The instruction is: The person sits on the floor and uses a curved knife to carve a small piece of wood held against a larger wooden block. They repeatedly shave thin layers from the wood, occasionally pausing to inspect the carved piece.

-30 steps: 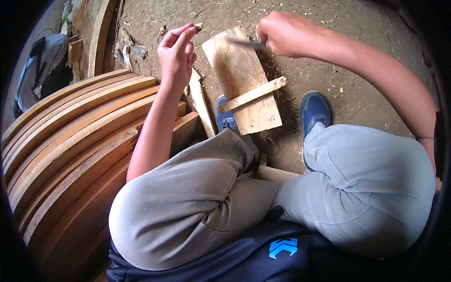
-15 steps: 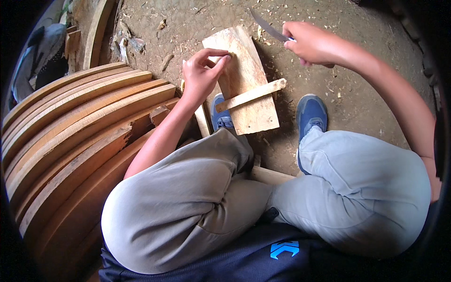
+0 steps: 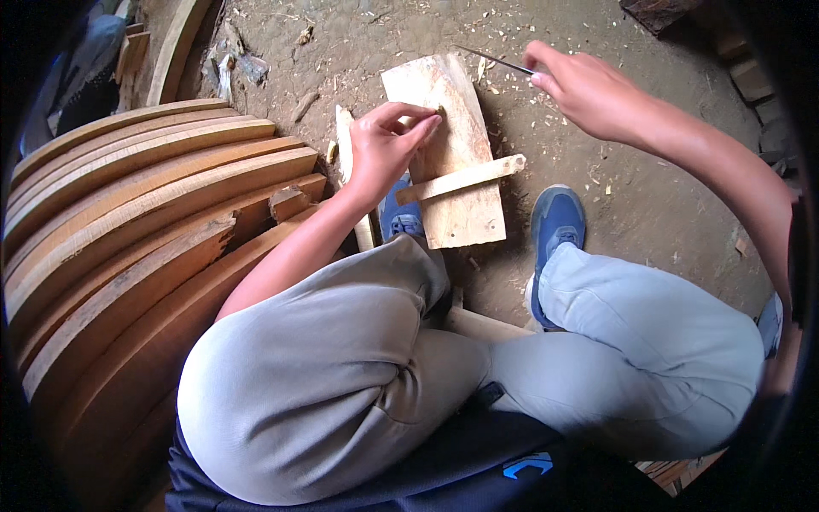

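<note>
A pale wooden board lies on the ground between my shoes, with a narrow wooden strip across its lower part. Over the board's left side, my left hand is closed in a pinch, thumb against forefinger. A tiny dark yellowish bit shows at those fingertips, too small to name. Right of the board and off the ground, my right hand grips a knife. Its thin blade points left, above the board's far end, seen nearly edge-on; the fist hides the handle.
Several curved wooden planks are stacked at my left. A slim wood piece lies beside the board's left edge. My blue shoes flank the board. Wood chips are strewn over the dirt floor, and wood blocks sit at the far right.
The knife has turned from showing its broad side to nearly edge-on, its tip lower. My left hand keeps its pinch over the board. The whole view has shifted slightly.
</note>
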{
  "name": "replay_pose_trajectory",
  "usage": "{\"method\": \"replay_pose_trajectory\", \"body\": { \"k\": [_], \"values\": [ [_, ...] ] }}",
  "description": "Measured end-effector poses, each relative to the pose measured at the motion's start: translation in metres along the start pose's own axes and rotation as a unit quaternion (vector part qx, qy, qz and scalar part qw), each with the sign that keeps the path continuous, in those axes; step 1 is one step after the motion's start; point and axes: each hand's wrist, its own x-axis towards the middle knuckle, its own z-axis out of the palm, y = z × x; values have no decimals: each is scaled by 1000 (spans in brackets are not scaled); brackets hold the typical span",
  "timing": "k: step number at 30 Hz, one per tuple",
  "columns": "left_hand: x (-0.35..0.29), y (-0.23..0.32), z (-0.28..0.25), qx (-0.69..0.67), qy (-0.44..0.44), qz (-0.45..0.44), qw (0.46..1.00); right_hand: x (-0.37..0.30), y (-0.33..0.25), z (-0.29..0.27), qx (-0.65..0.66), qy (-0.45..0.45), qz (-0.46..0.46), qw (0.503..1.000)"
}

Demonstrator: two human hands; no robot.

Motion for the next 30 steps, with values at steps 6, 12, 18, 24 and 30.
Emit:
{"method": "replay_pose_trajectory", "body": {
  "k": [6,12,18,24,30],
  "values": [
    [-9,-3,2,-28,37,-34,998,3,-26,50,186,48,-19,981],
    [-12,2,4,-100,52,-113,987,-9,-50,81,182,77,21,980],
    [-14,2,8,-55,84,-102,990,-21,-60,86,219,41,85,971],
    [-19,-6,14,-81,93,-68,990,-26,-67,97,213,67,62,973],
    [-17,-7,16,-63,125,-33,990,-31,-82,91,198,81,69,975]
  ]
}}
